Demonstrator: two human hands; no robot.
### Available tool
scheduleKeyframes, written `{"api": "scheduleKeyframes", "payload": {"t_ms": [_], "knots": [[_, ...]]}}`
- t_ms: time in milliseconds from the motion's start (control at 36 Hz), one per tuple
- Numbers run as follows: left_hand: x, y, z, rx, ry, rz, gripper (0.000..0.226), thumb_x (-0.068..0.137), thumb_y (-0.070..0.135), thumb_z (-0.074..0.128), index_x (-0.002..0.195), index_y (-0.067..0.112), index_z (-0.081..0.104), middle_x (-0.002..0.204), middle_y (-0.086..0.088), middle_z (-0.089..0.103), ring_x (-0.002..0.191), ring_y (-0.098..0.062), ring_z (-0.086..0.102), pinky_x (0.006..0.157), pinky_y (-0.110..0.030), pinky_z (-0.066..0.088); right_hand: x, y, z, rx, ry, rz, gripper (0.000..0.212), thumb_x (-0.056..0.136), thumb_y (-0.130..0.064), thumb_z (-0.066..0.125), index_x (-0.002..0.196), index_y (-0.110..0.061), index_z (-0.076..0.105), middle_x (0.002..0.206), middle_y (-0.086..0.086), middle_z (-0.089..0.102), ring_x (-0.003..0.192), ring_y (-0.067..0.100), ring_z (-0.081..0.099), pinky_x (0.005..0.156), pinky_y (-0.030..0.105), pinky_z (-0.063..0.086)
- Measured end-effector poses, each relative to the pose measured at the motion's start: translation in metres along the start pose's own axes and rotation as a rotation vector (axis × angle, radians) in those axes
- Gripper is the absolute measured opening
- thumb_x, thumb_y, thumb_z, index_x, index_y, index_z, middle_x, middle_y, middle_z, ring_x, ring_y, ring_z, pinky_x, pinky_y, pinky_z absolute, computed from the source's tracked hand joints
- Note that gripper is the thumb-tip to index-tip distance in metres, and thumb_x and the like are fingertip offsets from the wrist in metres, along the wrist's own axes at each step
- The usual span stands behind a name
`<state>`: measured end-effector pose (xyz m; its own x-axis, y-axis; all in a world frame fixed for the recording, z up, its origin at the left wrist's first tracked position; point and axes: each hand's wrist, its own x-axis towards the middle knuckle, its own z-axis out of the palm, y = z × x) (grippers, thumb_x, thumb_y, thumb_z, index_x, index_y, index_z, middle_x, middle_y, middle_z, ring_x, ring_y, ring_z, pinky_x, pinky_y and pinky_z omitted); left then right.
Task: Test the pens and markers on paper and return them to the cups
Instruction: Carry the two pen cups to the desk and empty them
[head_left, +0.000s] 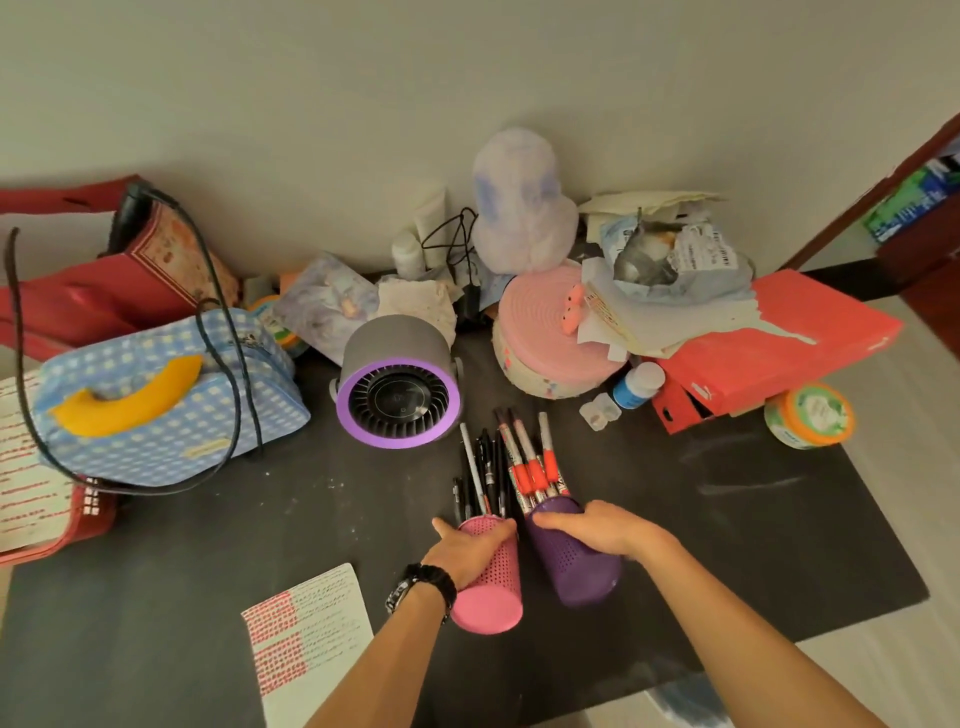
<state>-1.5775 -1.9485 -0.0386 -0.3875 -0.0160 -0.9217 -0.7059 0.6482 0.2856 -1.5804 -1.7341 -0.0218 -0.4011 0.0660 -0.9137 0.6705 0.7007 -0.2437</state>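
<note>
My left hand (470, 551) grips a pink perforated cup (493, 587) that is tipped forward, its mouth pointing away from me. Black pens (483, 467) stick out of that mouth over the dark table. My right hand (597, 527) grips a purple perforated cup (576, 566), tipped the same way beside the pink one. Markers with red-orange caps (535, 462) fan out from the purple cup. A sheet of paper (311, 639) covered with red and black test strokes lies at the near left.
A grey fan with a purple ring (397, 389) stands just beyond the pens. A blue checked bag (166, 395) sits at the left; a pink round box (550, 332), a red shoebox (769, 348) and a green-lidded tub (808, 415) crowd the right back.
</note>
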Motion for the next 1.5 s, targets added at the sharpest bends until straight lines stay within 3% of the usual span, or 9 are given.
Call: {"api": "scheduleKeyframes", "payload": {"t_ms": [222, 361, 472, 722, 833, 1083, 1194, 1278, 1500], "knots": [[-0.019, -0.035, 0.011, 0.103, -0.093, 0.069, 0.138, 0.067, 0.090, 0.056, 0.158, 0.019, -0.020, 0.148, -0.010, 0.052, 0.126, -0.030, 0.057, 0.107, -0.041, 0.047, -0.019, 0.031, 0.035, 0.033, 0.085, -0.034, 0.091, 0.068, -0.089, 0.060, 0.131, -0.022, 0.057, 0.124, 0.004, 0.068, 0.108, 0.022, 0.066, 0.096, 0.037, 0.053], [-0.025, -0.053, 0.008, 0.045, -0.125, 0.103, 0.147, 0.048, 0.098, 0.052, 0.159, 0.028, -0.015, 0.145, -0.006, 0.052, 0.121, -0.027, 0.059, 0.104, -0.040, 0.049, -0.032, 0.055, 0.062, 0.219, 0.119, -0.109, 0.080, 0.066, -0.082, 0.070, 0.120, -0.024, 0.058, 0.115, 0.000, 0.068, 0.098, 0.016, 0.070, 0.087, 0.037, 0.060], [-0.027, -0.070, 0.004, -0.015, -0.184, 0.145, 0.156, 0.038, 0.102, 0.057, 0.159, 0.032, -0.012, 0.139, -0.001, 0.053, 0.117, -0.022, 0.060, 0.104, -0.041, 0.050, -0.040, 0.069, 0.083, 0.300, 0.174, -0.176, 0.083, 0.061, -0.080, 0.073, 0.121, -0.023, 0.062, 0.118, 0.001, 0.066, 0.106, 0.016, 0.068, 0.099, 0.044, 0.055], [-0.040, -0.101, -0.015, -0.249, -0.153, 0.159, 0.137, 0.050, 0.090, 0.066, 0.159, 0.033, 0.005, 0.123, 0.005, 0.058, 0.109, -0.016, 0.063, 0.101, -0.038, 0.053, -0.046, 0.076, 0.113, 0.646, 0.218, -0.180, 0.084, 0.051, -0.050, 0.093, 0.125, -0.025, 0.058, 0.115, -0.003, 0.070, 0.103, 0.016, 0.068, 0.092, 0.040, 0.058], [-0.058, -0.128, -0.036, -0.442, -0.072, 0.171, 0.114, 0.043, 0.091, 0.071, 0.134, 0.028, 0.043, 0.119, 0.004, 0.064, 0.107, -0.015, 0.066, 0.097, -0.038, 0.055, -0.054, 0.060, 0.129, 0.791, 0.254, -0.222, 0.078, 0.043, -0.034, 0.095, 0.112, -0.023, 0.062, 0.107, -0.002, 0.071, 0.085, 0.001, 0.071, 0.063, 0.014, 0.056], [-0.092, -0.208, -0.129, -0.859, 0.408, 0.307, 0.079, 0.051, 0.059, 0.087, 0.116, 0.022, 0.064, 0.103, 0.006, 0.077, 0.093, -0.010, 0.074, 0.069, -0.021, 0.057, -0.057, -0.040, 0.161, 0.726, 0.151, -0.442, 0.116, 0.024, -0.021, 0.098, 0.130, -0.020, 0.052, 0.123, 0.003, 0.065, 0.115, 0.026, 0.063, 0.108, 0.045, 0.046], [-0.086, -0.237, -0.170, -0.909, 0.664, 0.415, 0.066, 0.060, 0.040, 0.091, 0.119, 0.033, 0.062, 0.111, 0.013, 0.074, 0.100, -0.005, 0.070, 0.075, -0.022, 0.056, -0.051, -0.104, 0.184, 0.675, 0.049, -0.532, 0.103, 0.045, 0.002, 0.098, 0.130, -0.031, 0.051, 0.123, -0.008, 0.063, 0.110, 0.011, 0.061, 0.096, 0.035, 0.050], [-0.070, -0.253, -0.203, -0.919, 0.786, 0.499, 0.073, 0.065, 0.034, 0.088, 0.130, 0.043, 0.055, 0.120, 0.018, 0.068, 0.105, -0.001, 0.067, 0.082, -0.023, 0.053, -0.040, -0.158, 0.209, 0.591, 0.015, -0.687, 0.098, 0.044, -0.021, 0.099, 0.126, -0.043, 0.051, 0.119, -0.023, 0.064, 0.112, 0.005, 0.062, 0.083, 0.021, 0.055], [-0.009, -0.291, -0.236, -0.878, 0.889, 0.540, 0.100, 0.043, 0.070, 0.091, 0.131, 0.054, 0.048, 0.128, 0.025, 0.061, 0.116, 0.003, 0.059, 0.095, -0.025, 0.045, 0.009, -0.243, 0.267, 0.455, 0.068, -0.988, 0.091, 0.054, -0.046, 0.095, 0.128, -0.066, 0.044, 0.130, -0.035, 0.054, 0.124, -0.008, 0.052, 0.098, 0.023, 0.049]]}}
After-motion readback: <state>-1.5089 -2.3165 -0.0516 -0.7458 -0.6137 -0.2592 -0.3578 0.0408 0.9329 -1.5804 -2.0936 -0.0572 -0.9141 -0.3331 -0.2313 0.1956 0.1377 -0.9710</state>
